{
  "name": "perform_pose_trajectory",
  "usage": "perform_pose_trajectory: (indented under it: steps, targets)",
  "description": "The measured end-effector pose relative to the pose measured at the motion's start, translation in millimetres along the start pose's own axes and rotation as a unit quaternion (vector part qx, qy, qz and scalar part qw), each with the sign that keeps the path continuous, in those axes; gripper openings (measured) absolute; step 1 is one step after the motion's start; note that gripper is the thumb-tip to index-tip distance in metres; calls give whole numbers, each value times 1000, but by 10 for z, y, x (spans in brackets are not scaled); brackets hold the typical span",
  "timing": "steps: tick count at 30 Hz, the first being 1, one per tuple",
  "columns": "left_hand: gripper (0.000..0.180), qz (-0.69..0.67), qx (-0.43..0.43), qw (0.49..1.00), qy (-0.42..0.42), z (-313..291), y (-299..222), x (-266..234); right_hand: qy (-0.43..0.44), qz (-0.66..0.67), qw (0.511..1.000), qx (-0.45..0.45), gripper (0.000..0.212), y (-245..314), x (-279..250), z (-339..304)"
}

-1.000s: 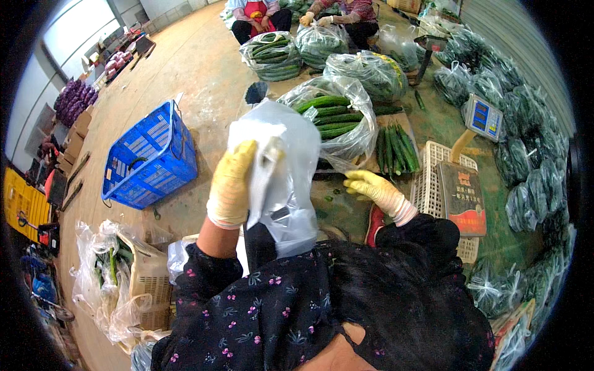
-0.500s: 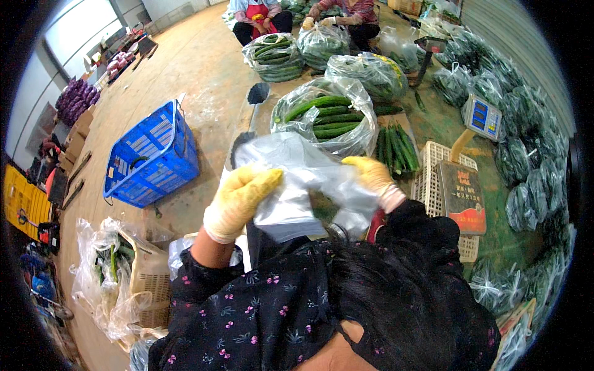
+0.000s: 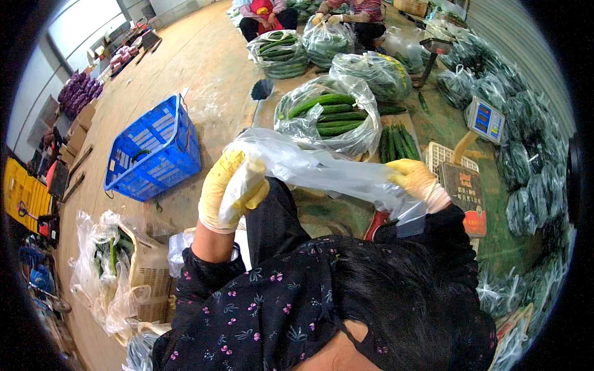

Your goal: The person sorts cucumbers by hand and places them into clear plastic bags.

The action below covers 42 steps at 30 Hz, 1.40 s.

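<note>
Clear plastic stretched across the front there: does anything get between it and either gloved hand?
Nothing visible does. The left hand grips a bunched part of the clear plastic directly, and the right hand holds its other side.

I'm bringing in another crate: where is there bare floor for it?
Bare floor lies beyond the blue crate, bordered on its right by bagged cucumbers. The right side is crowded with filled bags and a scale; plastic film spans left hand to right hand.

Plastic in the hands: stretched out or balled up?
Stretched out: the plastic spans the gap from left hand to right hand.
</note>
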<state>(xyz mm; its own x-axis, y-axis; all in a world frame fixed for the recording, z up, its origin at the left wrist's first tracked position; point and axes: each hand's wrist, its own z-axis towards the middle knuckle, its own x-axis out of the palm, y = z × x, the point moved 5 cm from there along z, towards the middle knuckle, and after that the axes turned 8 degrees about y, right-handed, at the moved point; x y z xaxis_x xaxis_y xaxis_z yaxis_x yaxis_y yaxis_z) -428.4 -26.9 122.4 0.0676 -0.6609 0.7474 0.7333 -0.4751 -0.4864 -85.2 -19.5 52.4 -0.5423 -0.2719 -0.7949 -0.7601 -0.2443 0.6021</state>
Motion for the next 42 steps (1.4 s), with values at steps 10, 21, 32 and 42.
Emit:
perform_pose_trajectory:
  steps: [10, 21, 32, 42]
  targets:
    - [35, 736, -352, 570, -98, -139, -323, -65, -108, 239, 961, 88, 17, -279, -574, -244]
    - [34, 896, -92, 403, -161, -48, -563, -60, -51, 239, 963, 113, 17, -83, -317, -245]
    - [18, 494, -155, 808, -281, 41, -229, -255, -67, 232, 964, 109, 24, 66, -213, -181]
    - [25, 295, -89, 919, -245, 17, 55, -171, -230, -159, 949, -147, 40, 822, -421, -394]
